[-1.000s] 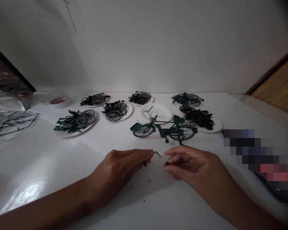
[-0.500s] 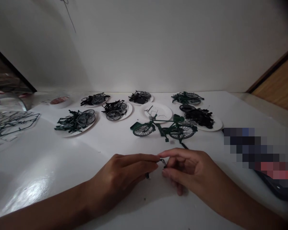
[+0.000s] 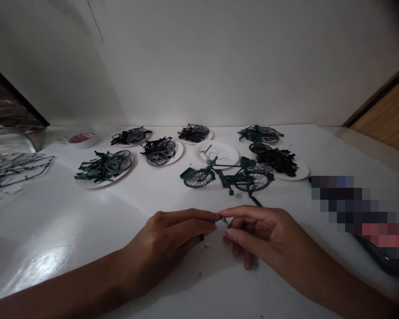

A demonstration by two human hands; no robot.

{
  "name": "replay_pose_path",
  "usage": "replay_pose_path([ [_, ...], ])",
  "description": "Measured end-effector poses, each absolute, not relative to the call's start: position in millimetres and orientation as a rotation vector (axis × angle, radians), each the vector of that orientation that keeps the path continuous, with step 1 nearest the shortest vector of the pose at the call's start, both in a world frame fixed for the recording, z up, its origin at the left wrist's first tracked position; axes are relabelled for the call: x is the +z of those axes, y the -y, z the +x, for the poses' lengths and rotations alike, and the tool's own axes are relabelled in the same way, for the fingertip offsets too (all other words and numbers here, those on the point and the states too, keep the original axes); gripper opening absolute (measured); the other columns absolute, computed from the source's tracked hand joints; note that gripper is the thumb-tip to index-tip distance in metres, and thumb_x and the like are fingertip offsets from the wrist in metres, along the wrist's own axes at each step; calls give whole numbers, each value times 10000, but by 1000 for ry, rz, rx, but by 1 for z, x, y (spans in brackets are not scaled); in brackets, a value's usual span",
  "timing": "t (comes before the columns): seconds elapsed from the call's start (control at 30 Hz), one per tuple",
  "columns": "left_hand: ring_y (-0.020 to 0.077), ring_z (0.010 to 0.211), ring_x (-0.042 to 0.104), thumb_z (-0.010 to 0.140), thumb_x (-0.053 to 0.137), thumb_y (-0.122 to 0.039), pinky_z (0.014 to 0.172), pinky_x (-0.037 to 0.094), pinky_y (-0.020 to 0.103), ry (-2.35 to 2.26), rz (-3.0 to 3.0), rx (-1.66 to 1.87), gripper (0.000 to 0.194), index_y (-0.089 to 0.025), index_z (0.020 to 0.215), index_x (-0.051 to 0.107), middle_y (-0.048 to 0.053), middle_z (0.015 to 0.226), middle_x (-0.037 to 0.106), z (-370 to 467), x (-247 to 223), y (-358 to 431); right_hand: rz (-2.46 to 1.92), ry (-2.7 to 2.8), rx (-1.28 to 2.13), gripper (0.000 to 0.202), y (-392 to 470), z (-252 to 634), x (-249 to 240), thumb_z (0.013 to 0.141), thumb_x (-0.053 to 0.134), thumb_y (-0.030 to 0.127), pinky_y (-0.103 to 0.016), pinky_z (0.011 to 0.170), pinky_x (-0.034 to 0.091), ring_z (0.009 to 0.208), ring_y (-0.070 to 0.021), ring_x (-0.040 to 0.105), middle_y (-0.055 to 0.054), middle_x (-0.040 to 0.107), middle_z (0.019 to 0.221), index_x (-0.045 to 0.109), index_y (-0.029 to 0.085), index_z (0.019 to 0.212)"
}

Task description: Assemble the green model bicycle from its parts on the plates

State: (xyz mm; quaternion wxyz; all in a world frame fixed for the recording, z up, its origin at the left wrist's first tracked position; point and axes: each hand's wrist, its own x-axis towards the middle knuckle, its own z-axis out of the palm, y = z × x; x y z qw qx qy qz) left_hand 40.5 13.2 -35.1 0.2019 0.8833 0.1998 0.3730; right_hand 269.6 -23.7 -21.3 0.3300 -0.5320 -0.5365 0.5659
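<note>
My left hand (image 3: pixel 174 235) is closed, its fingers bent over a small dark green piece (image 3: pixel 201 237) that peeks out below them. Between its fingertips and those of my right hand (image 3: pixel 262 232) is a small silvery part (image 3: pixel 225 222), slim and rod-like, pinched by my right thumb and index finger. The fingertips of both hands meet at its upper end. Just beyond them, a green model bicycle (image 3: pixel 231 180) stands upright on the white table, its front toward the left. A thin black piece (image 3: pixel 256 201) lies by its rear wheel.
Several paper plates with dark bicycle parts line the back, including a green set (image 3: pixel 103 168) at left and a black pile (image 3: pixel 279 161) at right. One plate (image 3: pixel 231 153) holds thin pieces. Tape (image 3: pixel 82 138) and green sprues (image 3: pixel 16 175) lie left; a pixelated dark object (image 3: pixel 379 254) right.
My hands stay together with a slight shift. The silvery part has turned a little between the fingertips, and less of the dark green piece shows under my left hand.
</note>
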Motion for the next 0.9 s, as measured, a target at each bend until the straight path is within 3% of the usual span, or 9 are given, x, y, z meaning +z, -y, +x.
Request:
replay_pose_path([
  [0.3, 100, 1079, 688, 937, 562, 9, 956, 545, 132, -453, 2515, 963, 273, -72, 1177, 663, 125, 1248, 689, 36, -33, -12, -1383, 1442, 1468, 377, 26, 268, -18, 906, 653, 315, -203, 515, 502, 545, -86, 570, 30, 649, 675, 667, 189, 1261],
  [0.57, 204, 1115, 665, 975, 510, -31, 900, 607, 292, -309, 2615, 911, 239, -8, 1178, 634, 194, 1192, 683, 37, -27, -14, -1465, 1531, 1484, 287, 25, 268, -16, 879, 658, 250, -212, 502, 434, 534, -78, 490, 31, 593, 663, 760, 197, 1141],
  [0.77, 235, 1134, 663, 982, 486, -39, 887, 616, 323, -262, 2648, 909, 255, -7, 1200, 614, 217, 1197, 680, 36, -27, -14, -1400, 1678, 1486, 269, 25, 274, -13, 908, 616, 254, -230, 544, 432, 569, -99, 493, 35, 557, 652, 755, 223, 1137],
  [0.9, 249, 1102, 670, 992, 462, -46, 857, 621, 341, -247, 2658, 859, 251, 1, 1187, 611, 233, 1178, 683, 36, -25, -14, -1377, 1773, 1475, 194, 25, 278, -13, 932, 604, 277, -237, 562, 415, 597, -104, 493, 25, 573, 688, 762, 231, 1035],
])
